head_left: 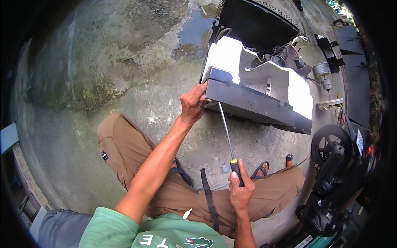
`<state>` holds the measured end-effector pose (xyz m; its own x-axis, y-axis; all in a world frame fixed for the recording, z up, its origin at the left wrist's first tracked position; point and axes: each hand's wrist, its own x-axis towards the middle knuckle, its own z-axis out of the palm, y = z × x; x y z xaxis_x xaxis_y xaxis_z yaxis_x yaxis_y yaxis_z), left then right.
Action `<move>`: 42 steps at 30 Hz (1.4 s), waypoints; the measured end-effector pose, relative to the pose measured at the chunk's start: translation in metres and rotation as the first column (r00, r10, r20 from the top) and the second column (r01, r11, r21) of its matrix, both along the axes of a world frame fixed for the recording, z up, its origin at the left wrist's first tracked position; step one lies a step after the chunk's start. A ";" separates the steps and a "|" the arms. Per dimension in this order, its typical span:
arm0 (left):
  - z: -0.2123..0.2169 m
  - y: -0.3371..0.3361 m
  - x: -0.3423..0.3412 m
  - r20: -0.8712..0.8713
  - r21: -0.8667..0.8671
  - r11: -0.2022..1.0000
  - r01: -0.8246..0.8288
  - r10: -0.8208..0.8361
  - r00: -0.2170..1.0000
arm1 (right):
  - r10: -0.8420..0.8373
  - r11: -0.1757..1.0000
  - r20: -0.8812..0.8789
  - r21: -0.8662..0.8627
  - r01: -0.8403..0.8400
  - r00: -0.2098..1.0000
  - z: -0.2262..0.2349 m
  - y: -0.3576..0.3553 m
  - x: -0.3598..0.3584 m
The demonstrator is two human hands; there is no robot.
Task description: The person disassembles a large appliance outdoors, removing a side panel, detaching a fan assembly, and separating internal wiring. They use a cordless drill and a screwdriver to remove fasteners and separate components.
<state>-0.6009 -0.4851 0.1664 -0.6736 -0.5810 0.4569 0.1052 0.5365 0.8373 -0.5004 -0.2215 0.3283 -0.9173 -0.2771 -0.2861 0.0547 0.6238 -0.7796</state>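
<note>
In front of me on the concrete stands a dark grey appliance casing (pixel 252 97), tilted, with white foam blocks (pixel 226 56) lining it. My left hand (pixel 193 102) is closed on the casing's near left corner; some fingertips are hidden behind the edge. A long-shafted screwdriver (pixel 226 128) with a black and yellow handle is gripped in my right hand (pixel 242 192), above my lap. Its tip meets the casing's lower edge near my left hand, though whether it sits on a screw I cannot tell.
Wires and hoses (pixel 283 56) spill from the casing's far side. To its right lie a motor with a ribbed fan wheel (pixel 321 69) and a black bracket (pixel 328 51). A motorbike (pixel 331 165) stands at the right. An orange and black tool handle (pixel 289 160) is beside my right knee.
</note>
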 end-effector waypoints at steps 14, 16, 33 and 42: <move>0.005 0.000 0.010 0.001 0.319 0.909 0.268 -0.283 0.959 | -0.161 0.975 0.017 -0.154 0.161 0.987 -0.015 -0.028 0.036; 0.013 0.001 0.015 0.054 0.294 0.924 0.243 -0.270 0.961 | -0.099 0.992 -0.064 -0.079 0.094 0.993 -0.021 -0.024 0.036; 0.040 0.004 0.015 -0.135 0.776 0.549 0.309 -0.335 0.933 | -0.039 0.993 -0.246 -0.115 0.011 0.969 -0.060 -0.032 0.033; 0.049 0.007 0.011 -0.177 0.807 0.507 0.303 -0.282 0.943 | 0.004 0.999 -0.019 0.055 -0.003 1.000 -0.157 -0.030 -0.003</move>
